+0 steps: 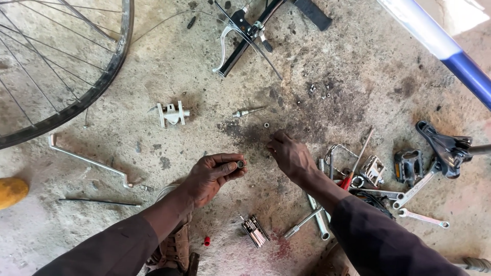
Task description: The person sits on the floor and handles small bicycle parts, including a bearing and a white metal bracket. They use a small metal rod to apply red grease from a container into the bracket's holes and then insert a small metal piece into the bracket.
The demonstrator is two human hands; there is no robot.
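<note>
My left hand (212,174) pinches a small dark ring-shaped metal part (240,164) between thumb and fingers, just above the stained concrete floor. To its right, my right hand (290,155) reaches down with its fingertips pressed together on the floor; whether it grips anything is hidden. Beyond the right hand lie a small nut (266,124) and a short threaded axle piece (247,111).
A bicycle wheel (97,87) fills the upper left. A handlebar with brake lever (240,38) lies at the top, a blue frame tube (463,64) at upper right. A silver bracket (171,113), bent rod (87,160), wrenches (417,189), pedals (407,165) and a multi-tool (254,231) are scattered around.
</note>
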